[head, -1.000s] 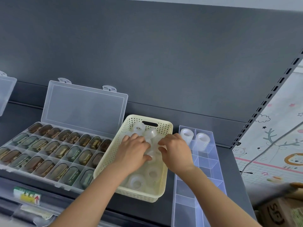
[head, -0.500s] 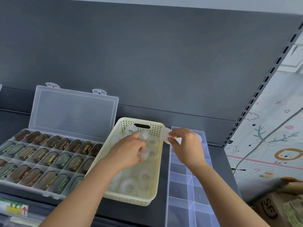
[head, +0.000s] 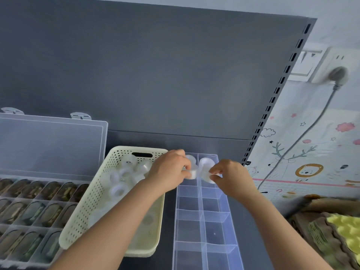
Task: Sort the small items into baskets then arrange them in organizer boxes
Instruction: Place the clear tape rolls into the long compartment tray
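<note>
Head view: the left hand pinches a white cup, fingers curled round it, over the far end of the clear organizer. The right hand pinches a second cup between thumb and fingertips, just beside the first. Loose cups lie in the cream basket, which sits left of the organizer. Farther left stands an open case filled with dark items.

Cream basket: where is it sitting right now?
Head view, lower centre-left: the cream basket sits on the dark shelf between the open box of dark pieces on its left and the clear divided tray on its right.
</note>
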{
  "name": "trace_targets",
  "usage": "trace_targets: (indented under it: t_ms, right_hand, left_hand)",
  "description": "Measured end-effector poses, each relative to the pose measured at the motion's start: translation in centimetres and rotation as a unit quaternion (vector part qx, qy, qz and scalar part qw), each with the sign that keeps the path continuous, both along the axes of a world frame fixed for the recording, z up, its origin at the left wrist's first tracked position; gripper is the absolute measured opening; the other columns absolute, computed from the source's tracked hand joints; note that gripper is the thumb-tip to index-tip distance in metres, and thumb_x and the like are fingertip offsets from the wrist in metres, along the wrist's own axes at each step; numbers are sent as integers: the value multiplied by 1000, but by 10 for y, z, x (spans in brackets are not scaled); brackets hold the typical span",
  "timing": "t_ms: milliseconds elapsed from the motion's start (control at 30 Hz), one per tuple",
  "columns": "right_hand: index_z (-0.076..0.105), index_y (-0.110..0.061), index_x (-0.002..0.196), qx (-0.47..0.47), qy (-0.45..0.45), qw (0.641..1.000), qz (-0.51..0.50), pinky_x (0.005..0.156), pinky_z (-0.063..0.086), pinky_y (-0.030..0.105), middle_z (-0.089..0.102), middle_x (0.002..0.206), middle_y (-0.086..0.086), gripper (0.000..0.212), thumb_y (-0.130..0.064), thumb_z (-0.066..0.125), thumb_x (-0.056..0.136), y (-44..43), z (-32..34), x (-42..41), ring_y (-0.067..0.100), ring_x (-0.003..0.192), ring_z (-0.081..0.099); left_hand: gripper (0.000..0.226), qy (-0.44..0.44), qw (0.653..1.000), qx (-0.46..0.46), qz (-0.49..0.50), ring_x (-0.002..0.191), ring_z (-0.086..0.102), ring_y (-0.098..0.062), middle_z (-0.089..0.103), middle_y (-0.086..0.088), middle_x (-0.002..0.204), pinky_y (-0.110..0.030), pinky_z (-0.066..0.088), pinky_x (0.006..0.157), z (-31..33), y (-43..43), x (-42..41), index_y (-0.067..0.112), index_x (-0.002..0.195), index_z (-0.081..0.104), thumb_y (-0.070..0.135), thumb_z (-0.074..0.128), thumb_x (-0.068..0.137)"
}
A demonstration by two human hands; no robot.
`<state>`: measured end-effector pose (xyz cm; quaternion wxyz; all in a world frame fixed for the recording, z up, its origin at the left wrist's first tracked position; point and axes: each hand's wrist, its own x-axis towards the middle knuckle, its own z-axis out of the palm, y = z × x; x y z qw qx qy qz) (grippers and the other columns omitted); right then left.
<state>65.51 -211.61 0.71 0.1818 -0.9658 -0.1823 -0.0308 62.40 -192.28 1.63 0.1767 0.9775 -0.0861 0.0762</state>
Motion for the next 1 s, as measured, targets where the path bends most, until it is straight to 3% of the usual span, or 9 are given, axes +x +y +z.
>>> trace_targets:
  t_ms: [167, 333, 567, 667, 733, 800, 933, 1000]
  right_hand:
    - [71, -26, 103, -42, 28, 999, 19, 83, 48, 26, 65, 113, -7, 19, -24, 60, 88, -1, -6, 4, 17, 102, 60]
    - [71, -28, 97, -68, 45, 997, 19, 82, 50, 29, 68, 105, -6, 15, -26, 65, 84, 5, -11, 13, 18, 98, 61]
    - [69, -23, 101, -133, 83, 987, 28, 77, 47, 30, 64, 103, 1, 22, -36, 58, 89, 8, -23, 25, 19, 100, 53]
    - [69, -20, 96, -131, 77, 988, 28, 72, 45, 29, 64, 100, 1, 19, -29, 54, 90, 8, -26, 26, 19, 96, 52]
    - [69, -18, 92, -126, 65, 990, 26, 68, 46, 28, 64, 95, 2, 19, -24, 52, 89, 8, -25, 23, 20, 89, 53]
    - [71, -18, 90, -106, 49, 993, 24, 66, 46, 27, 65, 91, 4, 20, -20, 52, 88, 10, -22, 17, 22, 85, 55]
    - [74, -19, 87, -10, -31, 998, 49, 67, 50, 31, 68, 88, 3, 17, -21, 57, 87, 24, -10, 2, 22, 86, 57]
    - [75, -20, 91, 40, -36, 995, 85, 70, 48, 31, 69, 90, 1, 15, -22, 60, 87, 39, -3, -10, 19, 89, 56]
  left_hand:
    - [14, 29, 996, 88, -19, 92, 54, -21, 56, 3, 88, -28, 39, 67, -9, -11, 15, 18, 85, 72, 30, 66, 82]
    - [25, 77, 982, 170, -13, 74, 43, -26, 49, -1, 74, -30, 32, 67, -13, -16, 18, 20, 66, 53, 30, 63, 87]
    - [29, 93, 966, 237, -54, 74, 36, -23, 44, 0, 74, -30, 19, 64, -19, -15, 18, 18, 57, 44, 8, 46, 84]
    - [30, 88, 968, 228, -59, 75, 38, -24, 37, 3, 67, -30, 21, 65, -27, -11, 21, 16, 53, 36, 5, 45, 80]
    - [26, 78, 973, 208, -55, 81, 45, -25, 43, 3, 69, -31, 29, 70, -32, -8, 22, 15, 57, 51, 9, 48, 81]
    - [24, 63, 980, 178, -62, 86, 46, -22, 54, 3, 78, -34, 36, 78, -30, -5, 18, 17, 74, 69, 17, 50, 89]
    - [29, -22, 993, 107, -51, 80, 44, -22, 47, 3, 72, -35, 41, 75, -7, 13, -3, 16, 75, 71, 22, 47, 90]
    - [31, -41, 995, 85, -8, 84, 51, -22, 56, 4, 75, -35, 42, 77, 2, 30, -17, 19, 79, 72, 27, 44, 91]
